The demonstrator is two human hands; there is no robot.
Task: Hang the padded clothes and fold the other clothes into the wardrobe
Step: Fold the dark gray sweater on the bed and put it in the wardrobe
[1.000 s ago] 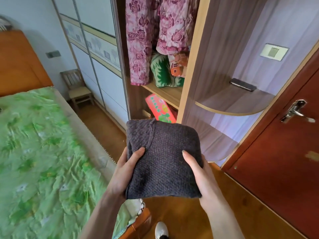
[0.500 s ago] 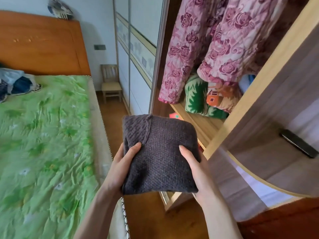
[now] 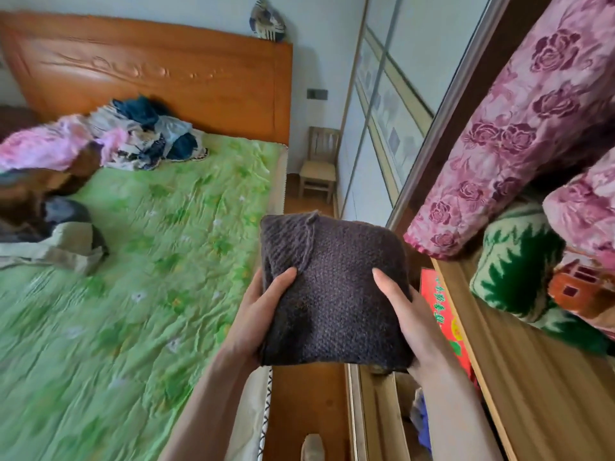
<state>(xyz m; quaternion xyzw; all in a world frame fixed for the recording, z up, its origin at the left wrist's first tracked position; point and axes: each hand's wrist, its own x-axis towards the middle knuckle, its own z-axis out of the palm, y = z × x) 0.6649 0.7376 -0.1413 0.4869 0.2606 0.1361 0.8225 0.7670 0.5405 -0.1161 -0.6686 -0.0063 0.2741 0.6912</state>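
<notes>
A folded dark grey knitted sweater [image 3: 332, 287] is held flat in front of me, between the bed and the open wardrobe. My left hand [image 3: 263, 311] grips its left edge, thumb on top. My right hand [image 3: 406, 311] grips its right edge the same way. In the wardrobe at the right hang pink padded clothes with a rose print [image 3: 512, 128]. A pile of loose clothes [image 3: 133, 138] lies at the head of the bed, and more clothes [image 3: 50, 234] lie at its left side.
The bed has a green sheet [image 3: 139, 294] and an orange headboard [image 3: 166, 74]. A wooden wardrobe shelf [image 3: 539, 377] carries a green patterned cushion [image 3: 519, 267]. A red box [image 3: 446, 314] stands below the shelf. A small wooden chair [image 3: 319, 168] stands by the sliding doors [image 3: 382, 111].
The view has swung left and down, from the door and corner shelves to the bed and wardrobe. Both hands keep the same hold on the sweater.
</notes>
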